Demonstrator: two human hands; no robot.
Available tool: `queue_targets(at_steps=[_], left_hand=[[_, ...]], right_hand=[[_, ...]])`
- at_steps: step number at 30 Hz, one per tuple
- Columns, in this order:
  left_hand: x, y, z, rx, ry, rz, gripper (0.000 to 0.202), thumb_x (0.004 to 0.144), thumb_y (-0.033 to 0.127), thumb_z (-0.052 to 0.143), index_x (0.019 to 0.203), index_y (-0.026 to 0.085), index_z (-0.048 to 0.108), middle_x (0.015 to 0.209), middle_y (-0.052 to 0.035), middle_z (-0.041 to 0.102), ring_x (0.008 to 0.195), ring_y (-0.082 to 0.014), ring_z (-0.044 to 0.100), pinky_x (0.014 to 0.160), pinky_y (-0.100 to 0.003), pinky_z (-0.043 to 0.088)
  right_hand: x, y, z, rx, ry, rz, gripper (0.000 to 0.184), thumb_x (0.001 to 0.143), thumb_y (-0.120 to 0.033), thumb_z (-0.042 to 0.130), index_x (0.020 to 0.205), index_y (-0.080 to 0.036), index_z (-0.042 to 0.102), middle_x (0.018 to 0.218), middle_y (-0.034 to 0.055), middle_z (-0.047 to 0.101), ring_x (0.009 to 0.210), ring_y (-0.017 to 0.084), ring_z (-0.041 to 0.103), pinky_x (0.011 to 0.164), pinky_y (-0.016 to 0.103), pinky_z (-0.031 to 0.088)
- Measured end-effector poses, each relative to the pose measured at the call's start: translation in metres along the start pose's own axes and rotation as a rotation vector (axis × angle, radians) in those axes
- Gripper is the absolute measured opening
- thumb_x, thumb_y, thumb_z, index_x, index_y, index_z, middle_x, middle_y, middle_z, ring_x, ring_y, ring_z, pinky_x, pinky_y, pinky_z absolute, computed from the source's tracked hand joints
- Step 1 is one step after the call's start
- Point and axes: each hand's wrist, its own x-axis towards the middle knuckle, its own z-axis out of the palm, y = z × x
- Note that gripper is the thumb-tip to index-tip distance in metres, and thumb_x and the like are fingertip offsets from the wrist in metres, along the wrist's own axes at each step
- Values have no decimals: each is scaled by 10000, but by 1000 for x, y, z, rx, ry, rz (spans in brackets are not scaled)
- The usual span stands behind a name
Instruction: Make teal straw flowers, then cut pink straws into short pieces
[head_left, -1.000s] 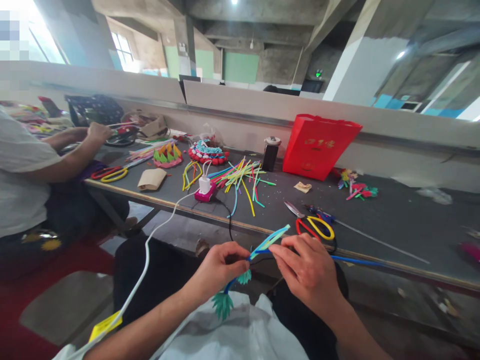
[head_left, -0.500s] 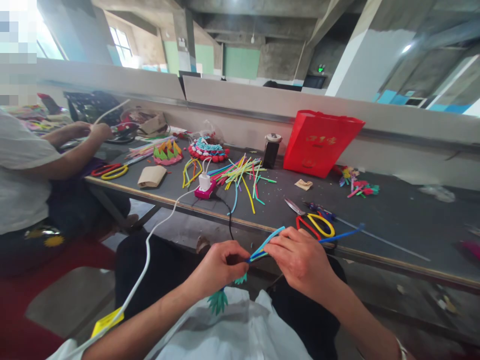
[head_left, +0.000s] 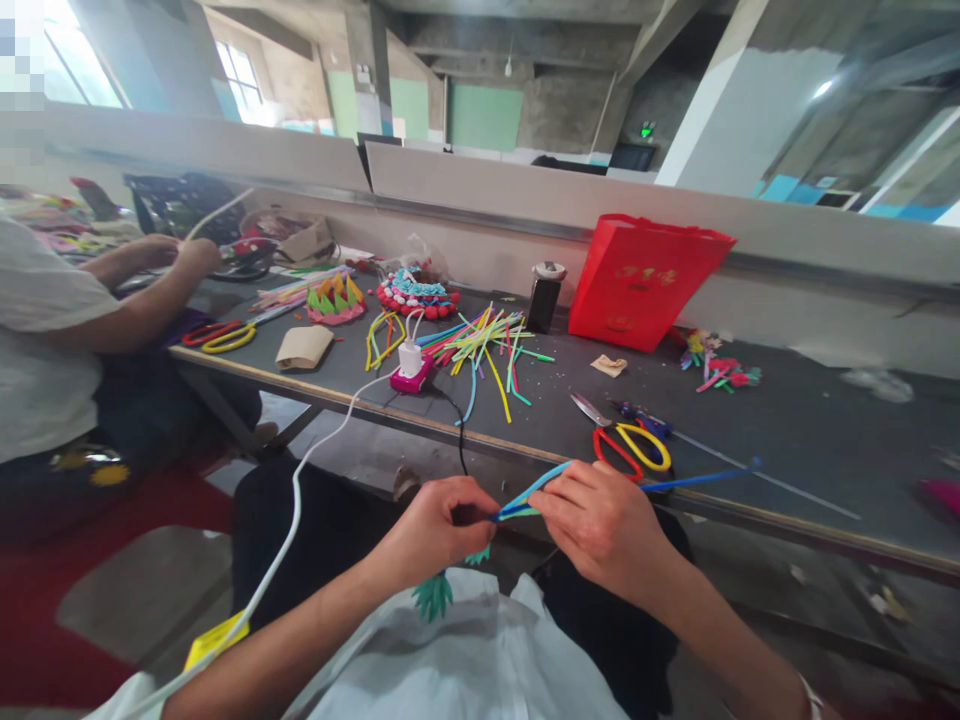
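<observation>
Pipe cleaners (head_left: 534, 490), blue and pale blue, sit low in the centre of the frame, just in front of the counter (head_left: 795, 430) edge. I see the left hand (head_left: 439, 525) pinching their joined end and the right hand (head_left: 600, 525) pinching the strands beside it. Scissors (head_left: 626, 445) lie on the counter just above.

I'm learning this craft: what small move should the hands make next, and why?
Probably wind the blue pipe cleaner round the light-blue loop with the right hand, while the left hand pinches the joint: its long tail sticks out free.
</observation>
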Motion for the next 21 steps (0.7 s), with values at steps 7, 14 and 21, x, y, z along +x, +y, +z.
queue_targets(at_steps=[7,14,21], left_hand=[[-1,3,-1,1,-8,-6,112,725,160,650,790,140,739,709,10,554,632,-99,494,573,-212,373],[0,2,-1,45,5,6,103,725,148,644,772,146,735,703,11,560,633,-98,491,570,-205,364],[0,3,-3,39,-6,17,108,710,150,646,771,145,735,701,12,559,628,-100,490,567,-211,357]], right_hand=[[-7,3,1,37,-22,18,155,888,-114,565,954,-204,672,735,18,646,741,200,514,684,329,332],[-2,-1,3,0,-45,-9,150,869,-122,581,941,-207,682,705,10,615,717,194,505,651,331,314],[1,4,1,90,-50,-18,162,865,-120,586,943,-219,689,748,15,629,742,191,491,685,325,336]])
